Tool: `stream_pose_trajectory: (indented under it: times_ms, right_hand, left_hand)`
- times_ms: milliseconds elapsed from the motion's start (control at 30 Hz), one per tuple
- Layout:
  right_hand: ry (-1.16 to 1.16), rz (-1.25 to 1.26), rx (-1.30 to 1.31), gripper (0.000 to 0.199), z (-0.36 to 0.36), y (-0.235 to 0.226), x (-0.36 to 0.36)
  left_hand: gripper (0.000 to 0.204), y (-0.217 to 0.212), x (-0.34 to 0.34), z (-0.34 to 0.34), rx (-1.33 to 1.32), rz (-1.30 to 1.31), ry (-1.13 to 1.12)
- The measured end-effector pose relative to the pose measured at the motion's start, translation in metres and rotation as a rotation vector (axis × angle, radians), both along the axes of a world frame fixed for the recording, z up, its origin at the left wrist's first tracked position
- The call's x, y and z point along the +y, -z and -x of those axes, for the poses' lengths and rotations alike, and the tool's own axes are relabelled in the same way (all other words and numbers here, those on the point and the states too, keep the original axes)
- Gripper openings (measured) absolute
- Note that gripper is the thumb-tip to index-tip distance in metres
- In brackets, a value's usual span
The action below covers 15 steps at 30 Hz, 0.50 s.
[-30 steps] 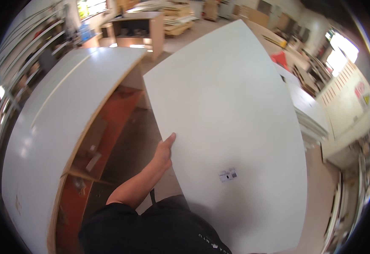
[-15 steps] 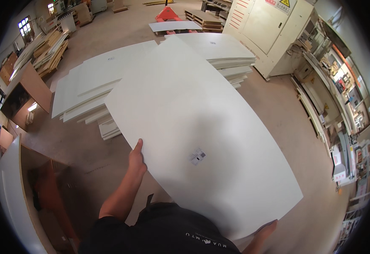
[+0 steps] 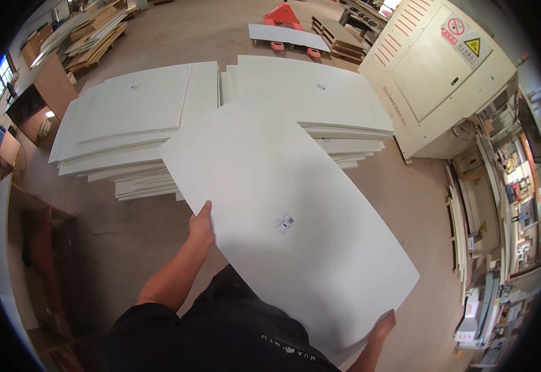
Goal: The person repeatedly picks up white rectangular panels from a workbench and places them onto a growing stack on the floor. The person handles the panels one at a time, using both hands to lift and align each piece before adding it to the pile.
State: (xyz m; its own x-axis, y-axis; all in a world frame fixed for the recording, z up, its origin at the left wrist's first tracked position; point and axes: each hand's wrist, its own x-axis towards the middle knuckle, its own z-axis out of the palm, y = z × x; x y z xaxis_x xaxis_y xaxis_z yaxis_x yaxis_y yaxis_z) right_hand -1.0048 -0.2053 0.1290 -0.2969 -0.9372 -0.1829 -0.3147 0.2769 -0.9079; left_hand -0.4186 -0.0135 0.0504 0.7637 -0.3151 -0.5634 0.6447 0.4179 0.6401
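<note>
A large white panel [image 3: 264, 167] slants across the middle of the view in front of my body, a small printed label [image 3: 285, 223] stuck on its upper face. My left hand [image 3: 203, 224] grips its left long edge, thumb on top and fingers hidden underneath. At the near right corner my right hand [image 3: 382, 327] holds the edge, its fingers mostly out of sight below. Beyond the panel lie two stacks of similar white panels, a left stack [image 3: 134, 111] and a right stack [image 3: 320, 87]. The panel's far end overlaps both stacks in the view; whether it touches them I cannot tell.
A red pallet jack [image 3: 283, 15] with a white board [image 3: 289, 37] stands at the back. To the right is a large cream machine cabinet [image 3: 438, 74]. An open-fronted cabinet [image 3: 41, 266] stands near left. Timber boards [image 3: 94, 37] are piled far left.
The panel now shows nearer to me, with its far end lower in view and more of both stacks uncovered. My view has turned slightly left. Both hands keep their grip.
</note>
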Motion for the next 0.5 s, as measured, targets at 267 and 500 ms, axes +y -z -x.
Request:
stream_pose_trajectory:
  times_ms: [267,500]
  right_hand:
    - [-0.29,0.039,0.177,0.053,-0.086,-0.013,-0.306]
    - [-0.625,0.078,0.425,0.053,-0.223,-0.039,-0.56]
  left_hand:
    - [0.042,0.009,-0.113,-0.01,0.118,0.059,-0.167]
    - [0.04,-0.026,-0.213,-0.022,0.118,-0.045,-0.27]
